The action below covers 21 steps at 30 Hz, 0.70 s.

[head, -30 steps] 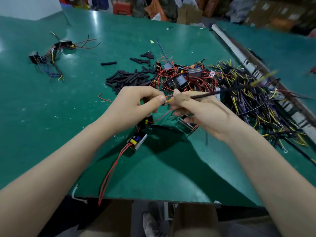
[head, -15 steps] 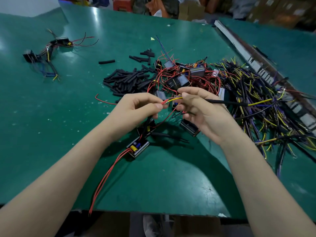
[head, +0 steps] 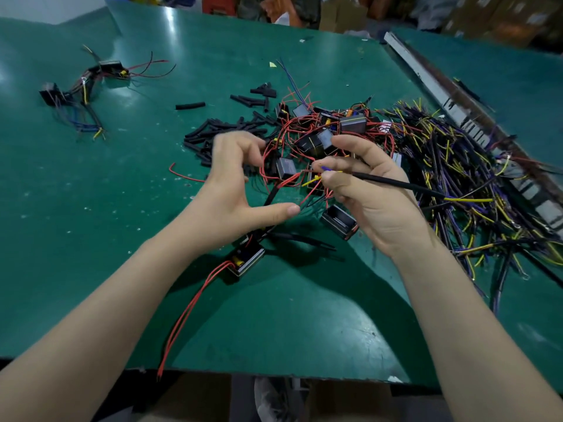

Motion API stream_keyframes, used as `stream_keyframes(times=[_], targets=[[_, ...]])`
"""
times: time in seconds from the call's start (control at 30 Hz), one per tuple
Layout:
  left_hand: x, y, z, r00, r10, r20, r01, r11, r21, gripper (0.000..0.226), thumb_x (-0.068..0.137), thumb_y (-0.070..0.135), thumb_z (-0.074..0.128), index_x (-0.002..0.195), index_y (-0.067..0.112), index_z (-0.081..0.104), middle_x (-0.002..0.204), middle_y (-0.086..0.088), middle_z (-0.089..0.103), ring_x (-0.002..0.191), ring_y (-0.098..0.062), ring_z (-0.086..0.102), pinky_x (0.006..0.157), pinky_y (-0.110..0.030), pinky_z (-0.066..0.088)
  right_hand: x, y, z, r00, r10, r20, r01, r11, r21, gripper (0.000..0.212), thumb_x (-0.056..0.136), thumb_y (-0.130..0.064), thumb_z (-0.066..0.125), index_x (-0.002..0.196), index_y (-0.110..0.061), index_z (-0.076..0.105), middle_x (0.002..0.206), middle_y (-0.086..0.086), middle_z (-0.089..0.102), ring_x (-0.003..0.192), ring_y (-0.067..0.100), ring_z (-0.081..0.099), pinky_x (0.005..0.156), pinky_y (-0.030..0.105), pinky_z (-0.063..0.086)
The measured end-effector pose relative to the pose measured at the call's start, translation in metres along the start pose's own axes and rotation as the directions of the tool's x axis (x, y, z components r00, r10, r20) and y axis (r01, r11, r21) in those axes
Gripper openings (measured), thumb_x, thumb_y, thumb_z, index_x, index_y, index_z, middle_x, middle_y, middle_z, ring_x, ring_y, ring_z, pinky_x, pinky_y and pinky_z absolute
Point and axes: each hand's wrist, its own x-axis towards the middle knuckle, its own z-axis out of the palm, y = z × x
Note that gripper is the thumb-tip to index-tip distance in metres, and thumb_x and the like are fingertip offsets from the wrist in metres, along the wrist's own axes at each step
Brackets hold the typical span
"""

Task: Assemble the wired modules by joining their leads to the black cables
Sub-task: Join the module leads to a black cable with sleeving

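left hand (head: 234, 190) spread, holding nothing | right hand (head: 368, 190) pinches black cable (head: 393, 183)

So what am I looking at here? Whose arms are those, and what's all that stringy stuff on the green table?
Those are a person's own arms. The camera sits on their head, looking down, so you see what they see. The green table holds parts for little electric boxes. In the middle lies a tangle of red-wired modules, to its left short black tubes, and on the right a big heap of black cables with yellow and purple tips. The right hand pinches one black cable. The left hand is spread open and blurry, holding nothing I can see. One module lies just under the hands.
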Motion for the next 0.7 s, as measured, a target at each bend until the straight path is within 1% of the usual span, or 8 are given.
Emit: stream_keyframes(times=[0.07, 0.17, 0.27, 0.33, 0.4, 0.5, 0.6, 0.7], targets=[[-0.004, 0.014, -0.01, 0.98, 0.196, -0.037, -0.187, 0.968, 0.167, 0.039, 0.073, 0.034, 0.074, 0.093, 0.021, 0.043, 0.107, -0.007, 0.041, 0.102, -0.024, 0.046, 0.088, -0.04, 0.043, -0.001, 0.0, 0.0, 1.0, -0.018, -0.004, 0.018, 1.0, -0.017, 0.036, 0.078, 0.001, 0.066, 0.104, -0.023, 0.063, 0.09, 0.004, 0.075, 0.082, 0.01, 0.067, 0.064, 0.015, 0.047], [-0.01, 0.036, -0.009, 0.868, 0.391, 0.306, -0.477, 0.829, 0.293, 0.007, 0.082, 0.023, 0.062, 0.087, 0.02, 0.061, 0.097, 0.002, 0.058, 0.089, -0.024, 0.056, 0.074, -0.042, 0.047, -0.003, 0.001, 0.0, 1.0, -0.022, 0.011, 0.022, 0.999, -0.025, 0.037, 0.078, 0.002, 0.066, 0.106, -0.022, 0.062, 0.092, 0.006, 0.075, 0.084, 0.011, 0.068, 0.069, 0.017, 0.049], [-0.016, 0.045, 0.012, 0.8, 0.339, 0.496, -0.599, 0.513, 0.615, 0.022, 0.086, 0.029, 0.046, 0.09, 0.026, 0.066, 0.088, 0.009, 0.064, 0.087, -0.019, 0.058, 0.065, -0.031, 0.04, -0.005, -0.001, 0.001, 0.998, -0.044, 0.037, 0.047, 0.995, -0.091, 0.034, 0.079, 0.001, 0.067, 0.105, -0.021, 0.06, 0.092, 0.004, 0.075, 0.088, 0.011, 0.069, 0.075, 0.02, 0.051], [-0.019, 0.042, 0.023, 0.824, 0.228, 0.519, -0.56, 0.465, 0.686, 0.024, 0.088, 0.033, 0.044, 0.09, 0.027, 0.067, 0.084, 0.009, 0.063, 0.092, -0.016, 0.057, 0.067, -0.031, 0.038, -0.006, -0.001, 0.001, 0.997, -0.066, 0.049, 0.073, 0.986, -0.151, 0.032, 0.081, 0.002, 0.066, 0.103, -0.019, 0.059, 0.091, 0.001, 0.076, 0.09, 0.01, 0.069, 0.078, 0.021, 0.051], [-0.018, 0.037, 0.025, 0.841, 0.204, 0.501, -0.525, 0.525, 0.669, 0.028, 0.089, 0.04, 0.043, 0.091, 0.028, 0.069, 0.082, 0.01, 0.064, 0.093, -0.017, 0.057, 0.069, -0.032, 0.037, -0.007, -0.001, 0.001, 0.996, -0.082, 0.046, 0.09, 0.976, -0.196, 0.029, 0.084, 0.005, 0.065, 0.1, -0.019, 0.058, 0.091, -0.002, 0.076, 0.092, 0.01, 0.069, 0.08, 0.022, 0.052], [-0.013, 0.032, 0.021, 0.892, 0.22, 0.396, -0.418, 0.734, 0.535, 0.037, 0.093, 0.046, 0.04, 0.099, 0.027, 0.072, 0.087, 0.009, 0.068, 0.091, -0.023, 0.057, 0.072, -0.035, 0.035, -0.008, -0.002, 0.0, 0.993, -0.113, 0.039, 0.119, 0.97, -0.213, 0.024, 0.088, 0.005, 0.062, 0.095, -0.017, 0.055, 0.089, -0.002, 0.075, 0.091, 0.011, 0.068, 0.081, 0.023, 0.052], [-0.011, 0.028, 0.017, 0.976, 0.165, 0.14, -0.203, 0.923, 0.326, 0.028, 0.095, 0.037, 0.048, 0.108, 0.023, 0.069, 0.092, 0.011, 0.07, 0.086, -0.022, 0.058, 0.075, -0.039, 0.043, -0.01, -0.001, 0.001, 0.987, -0.15, 0.05, 0.157, 0.967, -0.2, 0.019, 0.091, 0.003, 0.058, 0.094, -0.016, 0.053, 0.088, -0.002, 0.075, 0.091, 0.012, 0.069, 0.082, 0.024, 0.051], [-0.014, 0.026, 0.016, 0.998, 0.044, -0.054, -0.042, 0.999, 0.027, 0.018, 0.092, 0.025, 0.055, 0.108, 0.026, 0.063, 0.084, 0.02, 0.066, 0.083, -0.011, 0.058, 0.08, -0.025, 0.043, -0.011, -0.001, 0.002, 0.984, -0.171, 0.052, 0.178, 0.957, -0.23, 0.017, 0.093, -0.001, 0.056, 0.097, -0.016, 0.051, 0.087, -0.003, 0.075, 0.089, 0.012, 0.069, 0.081, 0.022, 0.051]])
